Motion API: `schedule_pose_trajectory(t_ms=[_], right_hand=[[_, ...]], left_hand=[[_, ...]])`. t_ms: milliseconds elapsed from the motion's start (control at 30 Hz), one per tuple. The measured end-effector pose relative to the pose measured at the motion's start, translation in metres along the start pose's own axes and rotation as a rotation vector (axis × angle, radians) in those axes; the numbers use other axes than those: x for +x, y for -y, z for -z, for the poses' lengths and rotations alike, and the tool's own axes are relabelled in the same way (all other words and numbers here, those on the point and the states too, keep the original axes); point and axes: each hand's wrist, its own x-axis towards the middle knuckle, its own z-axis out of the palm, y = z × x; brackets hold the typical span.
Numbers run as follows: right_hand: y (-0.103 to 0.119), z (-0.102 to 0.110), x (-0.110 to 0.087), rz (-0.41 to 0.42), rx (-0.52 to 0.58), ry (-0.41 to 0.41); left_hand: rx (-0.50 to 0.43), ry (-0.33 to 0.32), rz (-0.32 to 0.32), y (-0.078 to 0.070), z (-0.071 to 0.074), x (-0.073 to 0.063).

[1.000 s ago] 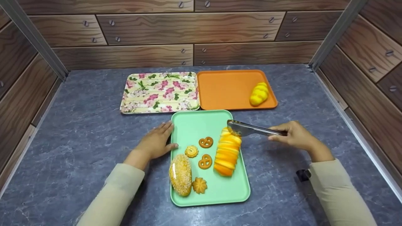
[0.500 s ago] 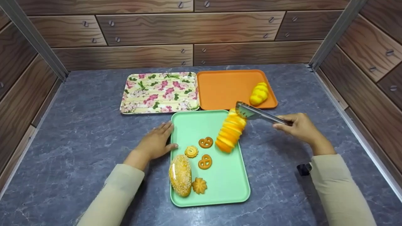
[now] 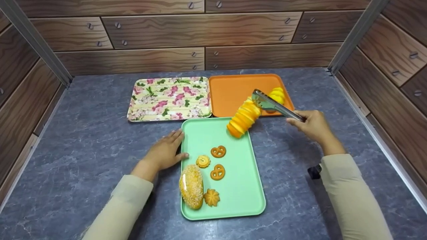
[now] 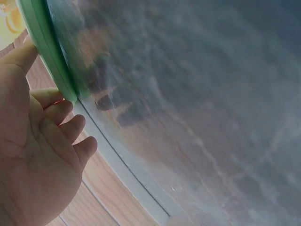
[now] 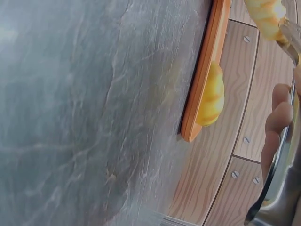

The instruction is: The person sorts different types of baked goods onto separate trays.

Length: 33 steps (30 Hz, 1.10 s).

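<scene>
My right hand (image 3: 313, 126) grips metal tongs (image 3: 283, 110). Their tips pinch the far end of a long ridged orange-yellow loaf (image 3: 244, 118), held tilted over the far right corner of the green tray (image 3: 235, 196) and the near edge of the orange tray (image 3: 230, 90). In the right wrist view, the loaf (image 5: 267, 16) shows at the top corner. My left hand (image 3: 164, 150) rests at the green tray's left edge, fingers extended, thumb on the rim. A yellow braided bread (image 3: 277, 94) sits on the orange tray, partly hidden by the tongs.
On the green tray lie a seeded oval bread (image 3: 192, 187), two pretzels (image 3: 218, 151), a round cookie (image 3: 203, 161) and a star-shaped cookie (image 3: 211, 197). A floral tray (image 3: 170, 100) adjoins the orange one. Wood-patterned walls (image 3: 200, 30) enclose the table.
The tongs have carried the loaf up from the green tray's right side, away from me toward the orange tray, and the loaf now slants more. The left hand stays in place.
</scene>
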Motion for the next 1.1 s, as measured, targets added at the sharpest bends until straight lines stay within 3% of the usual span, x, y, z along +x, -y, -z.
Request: schedule_pose_trajectory(t_ms=[300, 533, 1100], right_hand=[[0.000, -0.003, 0.011, -0.072, -0.045, -0.074], [0.003, -0.008, 0.021, -0.127, -0.149, -0.113], [0.006, -0.027, 0.037, -0.256, -0.208, -0.147]], left_hand=[[-0.005, -0.003, -0.002, -0.001, 0.000, 0.000], [-0.010, 0.005, 0.006, -0.001, 0.000, 0.000], [0.009, 0.012, 0.013, -0.001, 0.000, 0.000]])
